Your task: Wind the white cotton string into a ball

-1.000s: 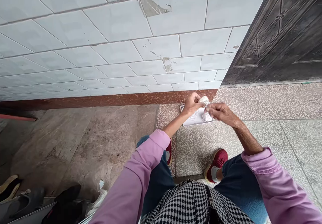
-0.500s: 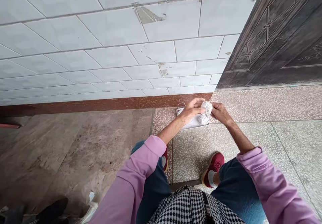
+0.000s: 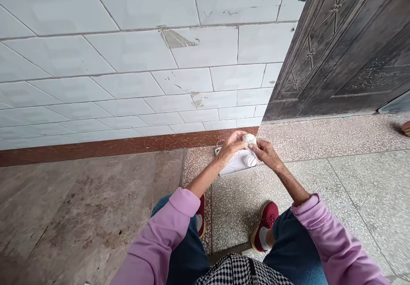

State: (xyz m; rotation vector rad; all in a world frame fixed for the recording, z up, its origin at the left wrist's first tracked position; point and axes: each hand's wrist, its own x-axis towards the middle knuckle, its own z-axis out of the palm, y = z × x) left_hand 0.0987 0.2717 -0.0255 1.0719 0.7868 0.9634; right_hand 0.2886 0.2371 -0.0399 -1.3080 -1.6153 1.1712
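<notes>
Between my two hands is a small white ball of string (image 3: 249,139), held above a shallow white tray (image 3: 224,171). My left hand (image 3: 233,145) grips its left side, fingers curled round it. From the right, my right hand (image 3: 266,152) pinches the ball with thumb and fingers. Inside the tray rests a coil of white cord (image 3: 250,161), below the ball. Loops of thin white cord (image 3: 233,160) lie to its left, partly behind my left wrist. A loose strand stands up over the tray's back left corner.
A white tiled wall (image 3: 179,82) with a red-brown skirting (image 3: 153,142) rises in front. To the right stands a dark carved door (image 3: 333,63). Speckled stone floor (image 3: 237,208) lies under the tray and my red shoes (image 3: 265,223). Stained concrete (image 3: 96,204) spreads to the left.
The view has tilted up and turned right. The ball has rotated in my fingers, and my right thumb now lies across its lower front. More of the coil in the tray shows.
</notes>
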